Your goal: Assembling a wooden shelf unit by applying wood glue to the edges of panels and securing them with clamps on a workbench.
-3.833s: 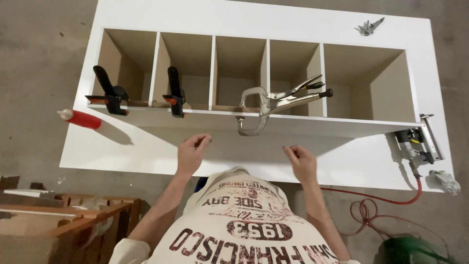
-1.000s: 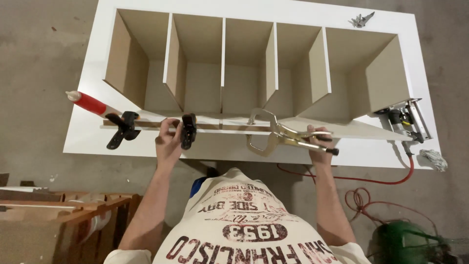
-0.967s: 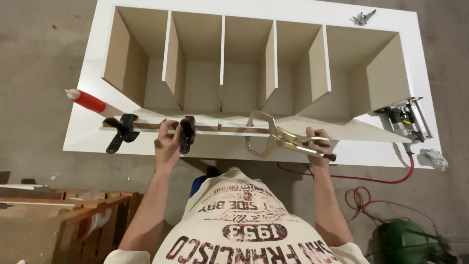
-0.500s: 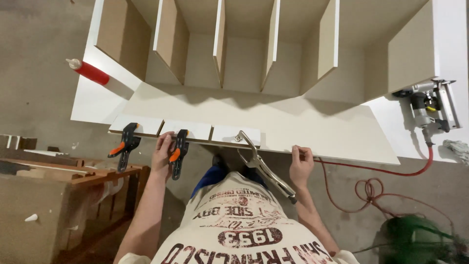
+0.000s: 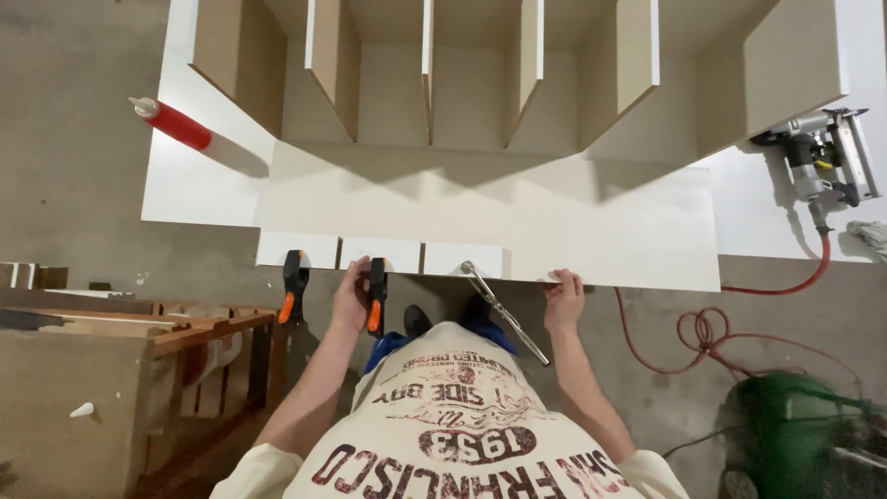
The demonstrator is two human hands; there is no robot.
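Observation:
I hold a long white panel (image 5: 573, 222) by its near edge; it tilts up toward me in front of a white shelf unit (image 5: 480, 83) with several upright dividers. My left hand (image 5: 352, 296) grips the edge beside a black-and-orange clamp (image 5: 376, 294). My right hand (image 5: 564, 298) grips the edge further right. A second black-and-orange clamp (image 5: 293, 286) hangs at the left. A metal locking-plier clamp (image 5: 504, 312) hangs from the edge between my hands. Small white strips (image 5: 379, 254) are clamped along the near edge.
A red tube with a white nozzle (image 5: 174, 123) lies on the white table (image 5: 185, 185) at left. A nail gun (image 5: 822, 157) with a red hose (image 5: 702, 323) sits at right. Wooden pallet pieces (image 5: 139, 342) stand lower left, a green machine (image 5: 795, 425) lower right.
The panel with its clamps has been lifted and swung from flat on the table toward me. Both hands went from resting on the table to gripping its near edge.

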